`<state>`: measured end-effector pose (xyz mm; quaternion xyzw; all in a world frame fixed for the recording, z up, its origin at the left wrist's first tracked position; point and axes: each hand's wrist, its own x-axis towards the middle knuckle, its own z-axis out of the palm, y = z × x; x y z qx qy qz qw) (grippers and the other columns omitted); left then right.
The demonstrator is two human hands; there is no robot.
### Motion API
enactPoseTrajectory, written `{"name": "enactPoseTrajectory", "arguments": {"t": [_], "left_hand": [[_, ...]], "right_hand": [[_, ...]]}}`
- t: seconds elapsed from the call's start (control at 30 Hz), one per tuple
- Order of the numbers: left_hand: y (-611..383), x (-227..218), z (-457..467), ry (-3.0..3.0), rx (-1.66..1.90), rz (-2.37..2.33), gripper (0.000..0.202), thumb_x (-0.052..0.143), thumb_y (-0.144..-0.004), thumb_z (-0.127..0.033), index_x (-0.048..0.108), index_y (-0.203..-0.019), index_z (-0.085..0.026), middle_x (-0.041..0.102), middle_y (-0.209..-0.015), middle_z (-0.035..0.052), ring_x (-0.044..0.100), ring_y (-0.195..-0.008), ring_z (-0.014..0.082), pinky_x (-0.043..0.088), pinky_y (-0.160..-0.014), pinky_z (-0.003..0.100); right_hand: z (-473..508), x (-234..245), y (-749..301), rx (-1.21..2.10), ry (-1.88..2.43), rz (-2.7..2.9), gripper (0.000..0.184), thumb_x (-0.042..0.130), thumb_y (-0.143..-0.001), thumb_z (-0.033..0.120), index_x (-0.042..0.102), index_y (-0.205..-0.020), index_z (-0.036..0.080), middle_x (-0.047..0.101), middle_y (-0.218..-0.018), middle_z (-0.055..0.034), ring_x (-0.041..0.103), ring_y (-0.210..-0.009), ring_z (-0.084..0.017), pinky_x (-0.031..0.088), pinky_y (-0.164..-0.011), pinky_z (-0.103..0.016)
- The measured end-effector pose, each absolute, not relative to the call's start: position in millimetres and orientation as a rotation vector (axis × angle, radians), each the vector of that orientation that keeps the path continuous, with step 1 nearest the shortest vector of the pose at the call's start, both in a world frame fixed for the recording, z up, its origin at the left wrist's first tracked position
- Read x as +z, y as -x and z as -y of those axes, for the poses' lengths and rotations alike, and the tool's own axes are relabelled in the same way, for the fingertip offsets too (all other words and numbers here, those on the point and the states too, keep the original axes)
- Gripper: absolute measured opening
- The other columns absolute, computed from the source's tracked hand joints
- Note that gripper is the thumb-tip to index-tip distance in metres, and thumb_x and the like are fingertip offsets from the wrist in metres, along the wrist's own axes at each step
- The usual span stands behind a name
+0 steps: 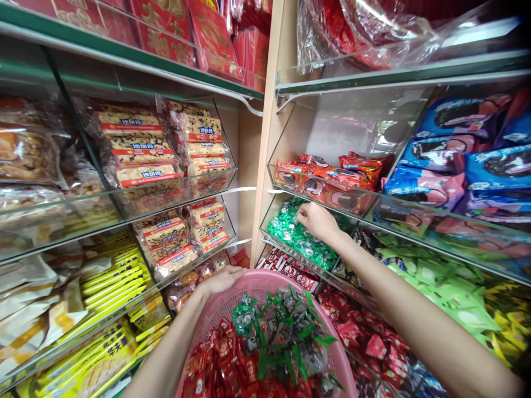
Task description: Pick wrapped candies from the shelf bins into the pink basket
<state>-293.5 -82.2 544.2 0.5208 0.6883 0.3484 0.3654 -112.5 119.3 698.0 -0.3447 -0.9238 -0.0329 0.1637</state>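
My left hand (222, 280) grips the far rim of a pink plastic basket (253, 284) held in front of me. The basket holds a heap of green-wrapped candies (282, 331) and red-wrapped candies (219, 362). My right hand (317, 220) reaches into a glass shelf bin of green-wrapped candies (296, 235), with its fingers curled down among them; what they pinch is hidden.
Glass-fronted bins line both sides. On the left are packs of nut brittle (141, 146) and yellow biscuit packs (110, 276). On the right are red snack bags (332, 177), blue cookie packs (460, 149), light green packets (440, 276) and red candies (365, 331). Red envelopes (170, 27) sit on top.
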Motion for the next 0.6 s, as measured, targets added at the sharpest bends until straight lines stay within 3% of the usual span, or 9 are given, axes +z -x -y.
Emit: {"name": "enactPoseTrajectory", "arguments": {"t": [0.2,0.3,0.47,0.6], "left_hand": [[291.6,549.8,81.6,-1.342,0.876,-1.787,0.055,0.037,-0.078,-0.058,0.064,-0.088,-0.011,0.061,-0.081,0.0054,0.050,-0.071,0.0171,0.037,-0.066,0.025],[290.9,551.0,79.4,-1.365,0.865,-1.787,0.053,0.036,-0.079,-0.057,0.063,-0.085,-0.011,0.061,-0.080,0.0052,0.049,-0.071,0.0165,0.037,-0.066,0.025],[291.8,548.6,76.8,-1.439,0.865,-1.786,0.048,0.034,-0.080,-0.054,0.057,-0.072,-0.013,0.057,-0.073,0.0028,0.046,-0.069,0.0143,0.036,-0.067,0.024],[292.3,547.4,76.7,-1.474,0.866,-1.801,0.045,0.034,-0.081,-0.052,0.055,-0.072,-0.013,0.056,-0.074,0.0031,0.045,-0.072,0.0146,0.036,-0.070,0.024]], "right_hand": [[-95.1,701.0,111.5,0.065,0.706,2.522,0.018,0.044,-0.077,0.020,0.060,-0.068,0.017,0.060,-0.071,-0.0026,0.052,-0.067,-0.013,0.032,-0.061,-0.022],[-67.5,690.0,116.4,0.301,0.463,2.549,0.017,0.045,-0.075,0.017,0.060,-0.066,0.016,0.056,-0.064,0.0002,0.047,-0.059,-0.010,0.032,-0.059,-0.020],[-30.1,629.5,129.4,0.785,0.207,2.769,0.016,0.049,-0.071,0.014,0.059,-0.058,0.014,0.044,-0.050,0.0055,0.040,-0.050,-0.007,0.027,-0.050,-0.018],[-20.6,583.0,138.1,0.916,0.207,2.845,0.022,0.049,-0.067,0.013,0.047,-0.045,0.014,0.027,-0.045,0.0078,0.030,-0.047,-0.005,0.021,-0.048,-0.019]]}}
